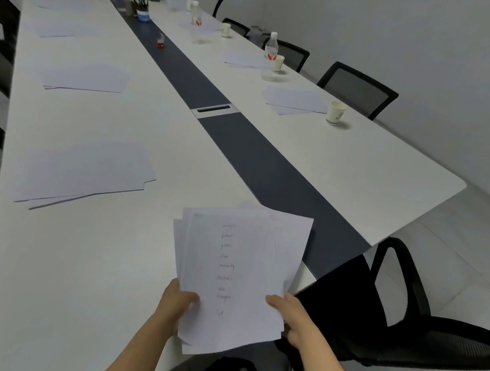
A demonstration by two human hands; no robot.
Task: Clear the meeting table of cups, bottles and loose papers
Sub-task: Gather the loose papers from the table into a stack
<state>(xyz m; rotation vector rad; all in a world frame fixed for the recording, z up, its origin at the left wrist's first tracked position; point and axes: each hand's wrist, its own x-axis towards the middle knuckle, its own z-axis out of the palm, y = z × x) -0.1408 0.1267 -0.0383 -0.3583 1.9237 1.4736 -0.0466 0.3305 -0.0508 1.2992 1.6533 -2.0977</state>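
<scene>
- At the near end of the table (87, 258), I hold a sheaf (234, 277) of papers lifted above the table's edge, between both hands.
- My left hand (177, 301) pinches its lower left edge, thumb on the written face.
- My right hand (292, 316) grips the lower right edge, thumb likewise on top.
- The sheaf's long axis runs away from me, top edge pointing up the table and leaning slightly right. The sheets are unevenly fanned, handwriting facing me.
- To its left a stack (83, 170) lies flat, long side across the table.
- Beyond the dark strip (270, 170), a cup (336, 112) stands just beside another stack, and a bottle (272, 45) stands farther up.
- A black chair (407, 315) is near my right hand.
</scene>
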